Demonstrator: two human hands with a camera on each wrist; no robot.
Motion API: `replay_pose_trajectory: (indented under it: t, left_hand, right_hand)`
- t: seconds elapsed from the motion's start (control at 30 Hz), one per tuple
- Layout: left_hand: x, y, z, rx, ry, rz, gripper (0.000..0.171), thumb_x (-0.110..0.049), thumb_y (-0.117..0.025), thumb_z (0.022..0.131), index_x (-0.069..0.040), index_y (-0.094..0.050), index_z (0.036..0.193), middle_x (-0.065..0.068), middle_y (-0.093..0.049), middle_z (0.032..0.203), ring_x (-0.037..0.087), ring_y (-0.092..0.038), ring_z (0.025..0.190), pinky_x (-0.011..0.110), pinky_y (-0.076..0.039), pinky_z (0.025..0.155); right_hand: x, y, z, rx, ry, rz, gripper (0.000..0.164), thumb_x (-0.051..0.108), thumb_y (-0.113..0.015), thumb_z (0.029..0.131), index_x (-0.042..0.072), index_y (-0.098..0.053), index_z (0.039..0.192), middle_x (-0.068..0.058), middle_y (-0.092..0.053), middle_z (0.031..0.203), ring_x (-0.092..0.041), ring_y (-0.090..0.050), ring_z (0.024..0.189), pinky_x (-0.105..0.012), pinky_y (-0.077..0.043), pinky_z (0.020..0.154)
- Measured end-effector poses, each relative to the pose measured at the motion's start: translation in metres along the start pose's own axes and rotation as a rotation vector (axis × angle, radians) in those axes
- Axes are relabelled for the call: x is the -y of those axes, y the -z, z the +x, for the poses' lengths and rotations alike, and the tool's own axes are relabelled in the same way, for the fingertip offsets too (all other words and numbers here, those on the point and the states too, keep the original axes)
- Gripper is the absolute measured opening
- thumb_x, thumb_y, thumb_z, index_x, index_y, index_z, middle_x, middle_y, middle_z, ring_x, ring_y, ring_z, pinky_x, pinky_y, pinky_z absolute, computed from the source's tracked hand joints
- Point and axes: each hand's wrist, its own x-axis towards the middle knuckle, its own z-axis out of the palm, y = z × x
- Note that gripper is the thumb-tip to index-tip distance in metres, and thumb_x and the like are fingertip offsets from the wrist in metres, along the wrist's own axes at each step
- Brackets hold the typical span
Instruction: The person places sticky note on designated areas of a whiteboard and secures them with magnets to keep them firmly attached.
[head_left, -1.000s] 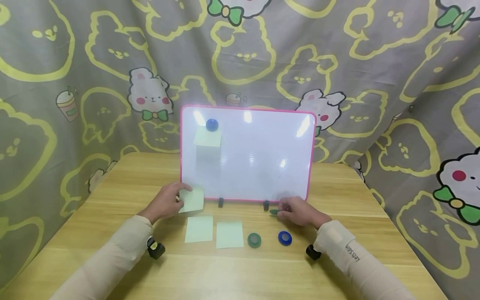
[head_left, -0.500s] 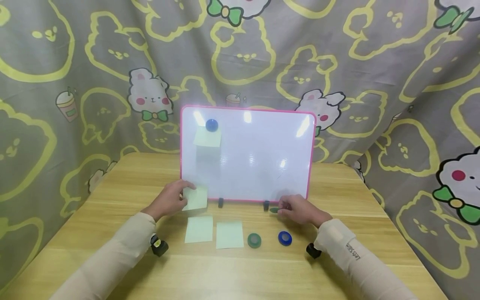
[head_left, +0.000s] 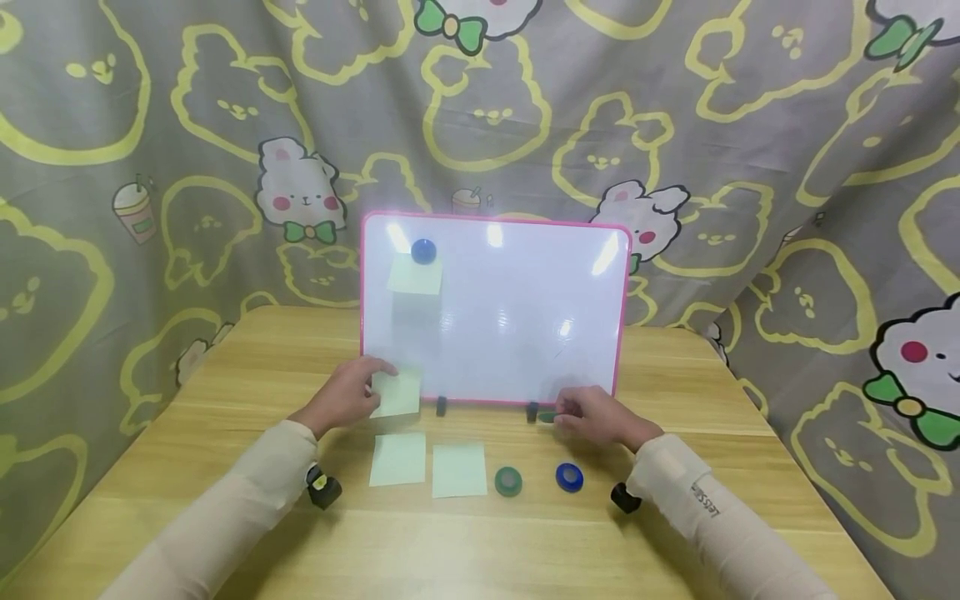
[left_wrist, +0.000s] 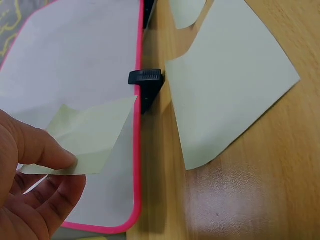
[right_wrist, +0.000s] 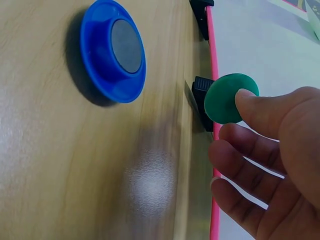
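My left hand (head_left: 347,395) pinches a pale green sticky note (left_wrist: 92,135) between thumb and fingers, in front of the lower left corner of the whiteboard (head_left: 517,308). My right hand (head_left: 596,415) pinches a round green magnet (right_wrist: 225,100) by its edge, near the board's lower right edge and a black clip foot. High on the board's left side, a blue magnet (head_left: 423,251) holds another sticky note (head_left: 417,275). Two more notes lie on the table, a left one (head_left: 398,459) and a right one (head_left: 459,469).
On the wooden table (head_left: 465,550), a green magnet (head_left: 508,481) and a blue magnet (head_left: 570,477) lie with their grey undersides up. Black clip feet (head_left: 441,406) support the pink-framed board. A patterned curtain (head_left: 487,108) hangs behind.
My left hand has moved a little right and up with its sticky note, toward the board. My right hand has risen very slightly, still pinching the green magnet.
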Motion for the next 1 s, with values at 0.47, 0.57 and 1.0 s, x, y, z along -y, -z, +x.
replay_pose_trajectory:
  t: [0.47, 0.57, 1.0]
  left_hand:
    - [-0.006, -0.001, 0.01, 0.035, 0.01, 0.013, 0.044, 0.01, -0.056, 0.074, -0.001, -0.064, 0.115, 0.014, -0.06, 0.117, 0.019, -0.051, 0.077, 0.034, -0.048, 0.068]
    - [-0.008, -0.001, 0.012, 0.04, 0.009, 0.014, 0.043, 0.01, -0.056, 0.074, -0.001, -0.063, 0.115, 0.015, -0.06, 0.117, 0.02, -0.051, 0.078, 0.035, -0.049, 0.069]
    - [-0.019, -0.001, 0.021, 0.025, -0.039, 0.022, 0.04, 0.01, -0.058, 0.074, 0.0, -0.065, 0.112, 0.015, -0.061, 0.115, 0.022, -0.053, 0.081, 0.037, -0.05, 0.072]
  right_hand:
    - [0.003, 0.005, 0.004, -0.009, 0.003, -0.019, 0.013, 0.014, -0.067, 0.091, 0.016, -0.06, 0.081, 0.01, -0.055, 0.069, -0.009, -0.048, 0.063, -0.026, -0.045, 0.058]
    - [0.005, 0.007, 0.005, -0.011, 0.003, -0.017, 0.012, 0.014, -0.067, 0.091, 0.016, -0.06, 0.081, 0.01, -0.055, 0.069, -0.009, -0.048, 0.063, -0.026, -0.045, 0.057]
    - [0.012, 0.013, 0.01, -0.04, -0.01, -0.015, 0.014, 0.015, -0.067, 0.091, 0.015, -0.059, 0.08, 0.007, -0.054, 0.069, -0.01, -0.049, 0.062, -0.027, -0.045, 0.057]
